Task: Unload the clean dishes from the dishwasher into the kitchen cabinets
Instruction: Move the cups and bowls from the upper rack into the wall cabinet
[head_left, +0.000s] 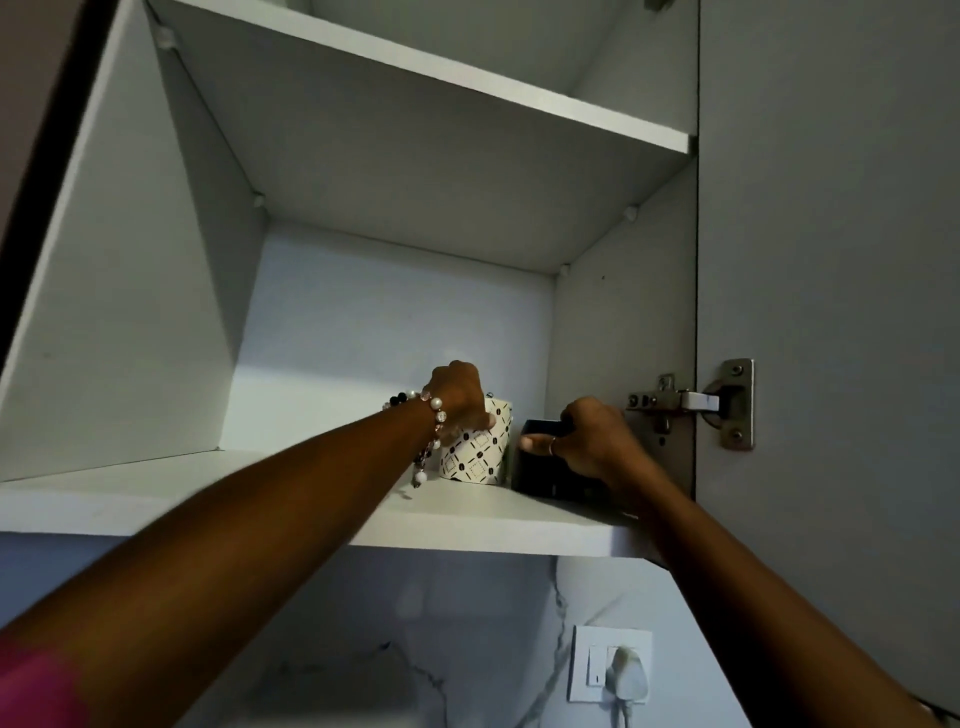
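You are in a home kitchen. You look up into a white wall cabinet with its door swung open on a metal hinge, and plain shelves inside. Two cups stand side by side on the lower shelf, a patterned white cup and a dark cup. Below the cabinet, the wall is marble-look backsplash, and it carries a switched socket with a white plug pushed in.
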